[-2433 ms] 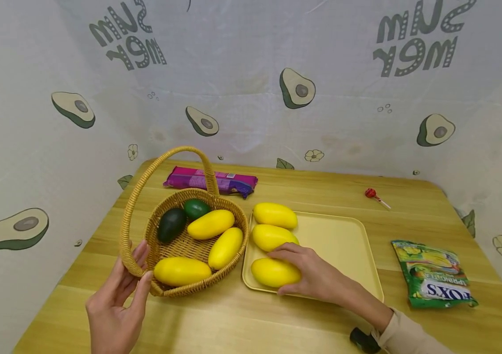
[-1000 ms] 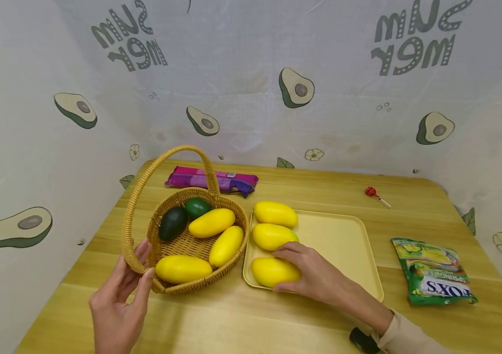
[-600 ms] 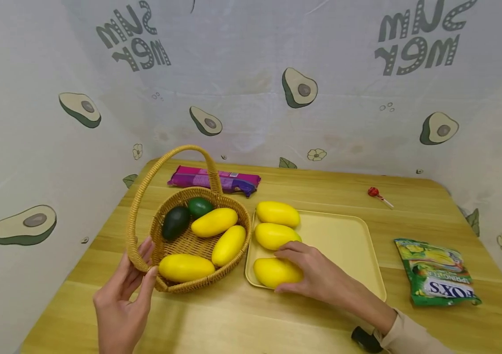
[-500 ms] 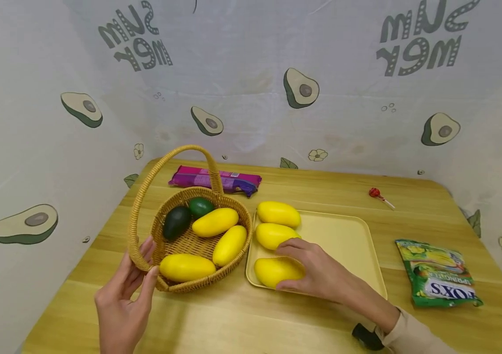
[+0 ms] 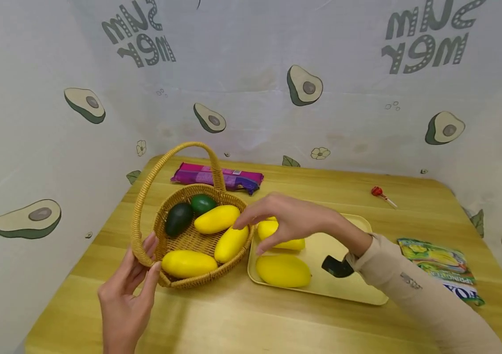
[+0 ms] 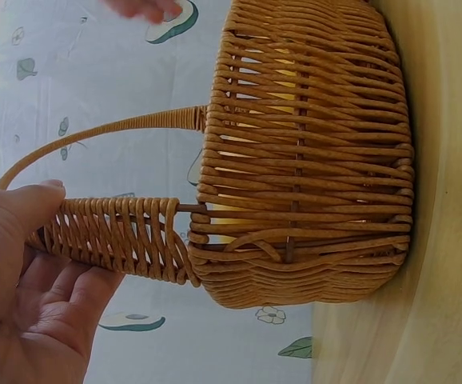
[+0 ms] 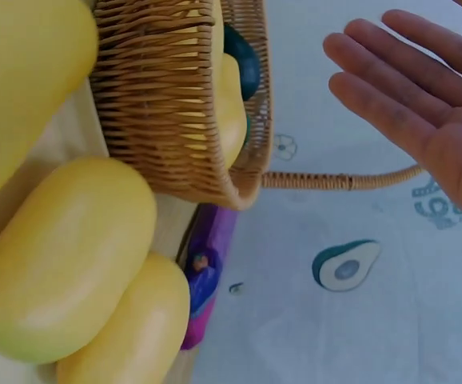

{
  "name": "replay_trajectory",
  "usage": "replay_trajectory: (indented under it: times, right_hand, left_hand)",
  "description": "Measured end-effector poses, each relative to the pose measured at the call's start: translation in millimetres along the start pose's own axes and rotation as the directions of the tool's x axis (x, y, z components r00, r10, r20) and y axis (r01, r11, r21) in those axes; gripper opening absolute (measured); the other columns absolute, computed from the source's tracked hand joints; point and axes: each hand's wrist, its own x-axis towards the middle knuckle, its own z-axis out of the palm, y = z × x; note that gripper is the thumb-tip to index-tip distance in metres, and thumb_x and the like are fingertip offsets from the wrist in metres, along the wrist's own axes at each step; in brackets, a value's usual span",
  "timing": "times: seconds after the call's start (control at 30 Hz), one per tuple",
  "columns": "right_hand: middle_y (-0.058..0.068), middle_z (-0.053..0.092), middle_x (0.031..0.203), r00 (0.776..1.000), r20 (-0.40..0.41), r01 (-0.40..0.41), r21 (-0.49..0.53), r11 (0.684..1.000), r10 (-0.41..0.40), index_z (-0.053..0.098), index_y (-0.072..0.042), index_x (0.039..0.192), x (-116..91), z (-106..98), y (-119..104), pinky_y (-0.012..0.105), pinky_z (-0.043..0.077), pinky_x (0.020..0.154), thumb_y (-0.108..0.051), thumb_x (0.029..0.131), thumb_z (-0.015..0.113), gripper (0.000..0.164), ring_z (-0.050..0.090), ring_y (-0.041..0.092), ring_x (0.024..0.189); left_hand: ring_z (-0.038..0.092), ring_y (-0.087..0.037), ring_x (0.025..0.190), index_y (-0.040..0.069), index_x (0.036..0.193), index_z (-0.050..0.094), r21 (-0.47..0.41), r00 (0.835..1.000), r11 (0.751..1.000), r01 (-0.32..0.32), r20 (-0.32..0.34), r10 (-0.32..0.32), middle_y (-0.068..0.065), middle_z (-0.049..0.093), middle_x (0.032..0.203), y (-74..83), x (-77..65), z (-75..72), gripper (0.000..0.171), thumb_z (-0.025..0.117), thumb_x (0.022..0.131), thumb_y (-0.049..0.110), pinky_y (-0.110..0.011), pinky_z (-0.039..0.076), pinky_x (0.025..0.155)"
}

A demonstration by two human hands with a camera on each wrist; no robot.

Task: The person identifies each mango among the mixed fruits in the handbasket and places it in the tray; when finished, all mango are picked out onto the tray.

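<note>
My left hand [image 5: 129, 290] grips the lower end of the handle of a wicker basket [image 5: 195, 281], thumb on one side and fingers on the other, as the left wrist view shows. Inside the basket lie three yellow mangoes [image 5: 189, 264] and two dark green avocados [image 5: 178, 219]. My right hand [image 5: 284, 219] is raised over the left part of a yellow tray [image 5: 361, 292], its fingertips overlapping the basket's right rim in the head view. It holds nothing, and its fingers look straight in the right wrist view. Three more mangoes [image 5: 283, 270] sit along the tray's left side, the farthest mostly hidden behind that hand.
A purple snack packet [image 5: 193, 174] lies behind the basket. Toward the right back is a red lollipop [image 5: 377, 191]. A green candy bag [image 5: 432, 258] lies right of the tray, partly covered by the right sleeve [image 5: 410, 290]. A printed curtain [image 5: 251, 73] encloses the table.
My right hand has let go of the front mango on the tray, then risen and moved left toward the basket. That mango stays on the tray. My left hand keeps its grip on the handle.
</note>
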Motion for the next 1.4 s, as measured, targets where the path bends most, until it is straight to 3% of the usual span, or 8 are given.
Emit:
replay_trajectory:
  times: [0.17, 0.3, 0.43, 0.6, 0.83, 1.1, 1.4]
  right_hand:
    - [0.01, 0.073, 0.139, 0.989, 0.14, 0.039, 0.118, 0.992, -0.056, 0.069, 0.001, 0.14, 51.2, -14.1, 11.4, 0.032, 0.055, 0.114, -0.014, 0.093, 0.088, 0.053, 0.068, 0.018, 0.131]
    - [0.016, 0.072, 0.139, 0.975, 0.207, 0.025, 0.235, 0.972, -0.075, 0.068, 0.006, 0.139, 91.7, -17.3, 23.9, 0.035, 0.053, 0.118, -0.002, 0.092, 0.085, 0.05, 0.067, 0.02, 0.133]
    - [0.022, 0.071, 0.138, 0.965, 0.249, -0.009, 0.331, 0.944, -0.078, 0.065, 0.012, 0.138, 127.2, -13.6, 36.3, 0.044, 0.053, 0.119, 0.007, 0.092, 0.082, 0.05, 0.068, 0.03, 0.132]
    - [0.027, 0.069, 0.139, 0.953, 0.301, -0.083, 0.4, 0.913, -0.045, 0.063, 0.015, 0.14, 159.0, 1.3, 49.7, 0.049, 0.054, 0.117, 0.011, 0.091, 0.08, 0.052, 0.069, 0.031, 0.13]
    - [0.027, 0.069, 0.14, 0.921, 0.389, -0.184, 0.481, 0.857, -0.021, 0.061, 0.016, 0.141, 187.6, 22.0, 61.2, 0.052, 0.051, 0.119, 0.016, 0.092, 0.076, 0.051, 0.069, 0.032, 0.131]
    - [0.022, 0.069, 0.142, 0.896, 0.443, -0.23, 0.404, 0.885, 0.03, 0.07, 0.01, 0.134, 206.7, 46.6, 63.9, 0.044, 0.048, 0.123, 0.013, 0.088, 0.082, 0.048, 0.065, 0.026, 0.135]
    - [0.024, 0.069, 0.14, 0.892, 0.448, -0.236, 0.357, 0.904, 0.055, 0.07, 0.01, 0.134, 210.5, 53.1, 65.3, 0.038, 0.056, 0.115, 0.011, 0.089, 0.082, 0.047, 0.065, 0.036, 0.134]
  left_hand:
    - [0.071, -0.017, 0.128, 0.011, 0.157, 0.057, -0.002, 1.0, 1.0, 0.015, 0.007, -0.015, -0.024, 0.069, 0.141, -1.2, 0.9, 0.7, 0.082, 0.071, 0.087, -0.029, -0.023, 0.061, 0.096]
    - [0.07, -0.016, 0.129, 0.014, 0.157, 0.056, 0.004, 0.998, 0.998, 0.057, 0.008, -0.057, -0.021, 0.069, 0.142, -1.5, 1.3, 0.1, 0.082, 0.072, 0.088, -0.026, -0.023, 0.061, 0.097]
    - [0.07, -0.017, 0.129, 0.013, 0.157, 0.056, 0.004, 0.999, 0.999, 0.045, 0.006, -0.045, -0.022, 0.069, 0.142, -2.5, 1.4, -0.3, 0.081, 0.072, 0.089, -0.026, -0.024, 0.061, 0.098]
    - [0.071, -0.018, 0.128, 0.012, 0.157, 0.056, -0.013, 1.0, 1.0, -0.004, 0.006, 0.004, -0.024, 0.069, 0.141, -2.9, 2.9, 1.1, 0.08, 0.07, 0.089, -0.027, -0.025, 0.061, 0.098]
    - [0.071, -0.017, 0.127, 0.01, 0.157, 0.056, -0.02, 1.0, 0.999, -0.027, 0.0, 0.027, -0.025, 0.068, 0.141, -3.6, 2.0, 2.4, 0.08, 0.07, 0.088, -0.029, -0.025, 0.061, 0.097]
    - [0.071, -0.017, 0.127, 0.01, 0.158, 0.056, -0.01, 1.0, 1.0, -0.024, -0.002, 0.024, -0.022, 0.068, 0.142, -4.7, 1.6, 1.4, 0.08, 0.07, 0.088, -0.028, -0.024, 0.061, 0.096]
    - [0.071, -0.012, 0.126, 0.012, 0.158, 0.055, 0.003, 1.0, 1.0, 0.018, 0.001, -0.018, -0.02, 0.068, 0.143, -5.1, 1.4, 1.0, 0.081, 0.071, 0.089, -0.027, -0.024, 0.061, 0.096]
